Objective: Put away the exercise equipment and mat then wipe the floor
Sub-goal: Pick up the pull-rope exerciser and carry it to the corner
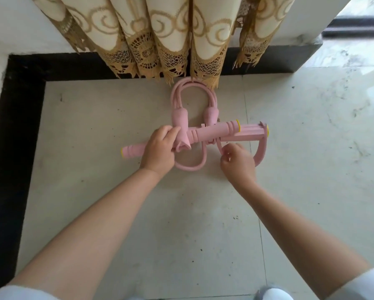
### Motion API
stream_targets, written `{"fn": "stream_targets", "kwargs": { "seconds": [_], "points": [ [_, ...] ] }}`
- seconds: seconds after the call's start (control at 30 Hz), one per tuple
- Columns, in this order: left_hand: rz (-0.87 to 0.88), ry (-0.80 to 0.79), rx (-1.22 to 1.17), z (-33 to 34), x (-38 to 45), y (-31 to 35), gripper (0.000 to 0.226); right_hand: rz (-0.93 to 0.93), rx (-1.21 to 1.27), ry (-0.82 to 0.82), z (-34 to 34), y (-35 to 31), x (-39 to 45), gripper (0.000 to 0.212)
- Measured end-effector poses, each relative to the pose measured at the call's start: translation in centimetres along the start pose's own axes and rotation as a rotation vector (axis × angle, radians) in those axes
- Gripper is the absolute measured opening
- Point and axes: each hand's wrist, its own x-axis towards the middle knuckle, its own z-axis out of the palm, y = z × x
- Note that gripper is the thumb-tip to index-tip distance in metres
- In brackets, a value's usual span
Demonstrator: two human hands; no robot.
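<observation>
Both arms reach down to tidy the pink resistance-band exerciser (205, 135) on the floor (203, 213), right below the curtain (160, 40).
Left hand (158, 151) has its grip wrapped round the bar to steady it; right hand (238, 162) pinches a thin loop (219, 148) just under the bar, probably tucking the bands in so it stores compact.

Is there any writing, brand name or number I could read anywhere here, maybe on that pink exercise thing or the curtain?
None: no word, label, brand or number can be read.
The pink pedal puller shows only plain pink foam and yellow end caps.
The curtain bears swirl and lace patterns, no lettering.
The floor carries only specks and tile seams.
</observation>
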Motion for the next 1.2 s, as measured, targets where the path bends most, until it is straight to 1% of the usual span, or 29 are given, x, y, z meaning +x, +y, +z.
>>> {"fn": "stream_targets", "kwargs": {
  "seconds": [0.07,0.1,0.13,0.17,0.23,0.27,0.33,0.4,0.47,0.57,0.63,0.73,0.8,0.93,1.0,1.07,1.13,1.2],
  "points": [
    [0.023,-0.014,0.024,-0.2,0.4,-0.2,0.052,-0.271,-0.084,0.249,-0.7,0.3,0.3,0.024],
    [0.038,-0.034,0.036,-0.4,0.4,-0.4,0.054,-0.366,-0.16,0.353,-1.0,0.7,0.7,0.026],
    [0.057,-0.05,0.048,-0.5,0.4,-0.6,0.056,-0.418,-0.234,0.385,-1.4,0.9,1.2,0.029],
    [0.076,-0.061,0.06,-0.7,0.3,-0.7,0.057,-0.391,-0.285,0.305,-2.0,0.9,1.7,0.035],
    [0.104,-0.057,0.075,-1.2,0.1,-1.0,0.057,-0.252,-0.382,0.031,-3.1,0.8,2.8,0.054],
    [0.103,-0.057,0.093,-1.4,0.0,-1.2,0.057,-0.225,-0.449,-0.074,-3.4,0.8,3.3,0.061],
    [0.058,-0.059,0.132,-1.9,-0.4,-1.7,0.055,-0.245,-0.559,-0.162,-3.6,0.9,4.2,0.064],
    [-0.066,-0.06,0.118,-2.4,-0.8,-2.1,0.05,-0.258,-0.619,-0.177,-3.6,0.8,5.0,0.063],
    [-0.169,-0.118,0.149,-2.4,-1.1,-2.7,0.05,-0.252,-0.676,-0.208,-3.3,1.0,5.5,0.063],
    [-0.202,-0.245,0.253,-2.4,-1.0,-2.6,0.053,-0.302,-0.728,-0.174,-3.0,1.6,5.9,0.055],
    [-0.216,-0.28,0.248,-2.5,-0.8,-2.2,0.052,-0.334,-0.727,-0.181,-3.1,1.9,6.1,0.053],
    [-0.212,-0.225,0.223,-2.7,-0.5,-1.9,0.051,-0.359,-0.716,-0.152,-3.4,2.2,6.3,0.054],
    [-0.198,-0.18,0.176,-2.5,0.0,-1.7,0.05,-0.335,-0.711,-0.12,-3.7,2.4,6.5,0.053],
    [-0.138,-0.227,0.142,-1.7,1.4,-0.2,0.052,-0.217,-0.703,-0.089,-4.8,3.2,6.7,0.05],
    [-0.11,-0.226,0.14,-1.2,1.9,1.0,0.051,-0.179,-0.677,-0.08,-5.4,3.2,6.5,0.046],
    [-0.073,-0.205,0.124,-1.0,2.2,2.3,0.049,-0.2,-0.654,-0.077,-6.1,3.0,6.3,0.039],
    [-0.046,-0.167,0.092,-0.9,2.6,3.3,0.048,-0.231,-0.621,-0.006,-6.9,2.9,6.1,0.033],
    [-0.035,-0.158,0.072,-0.7,3.2,4.0,0.048,-0.179,-0.614,0.036,-7.6,3.1,6.1,0.031]
  ]
}}
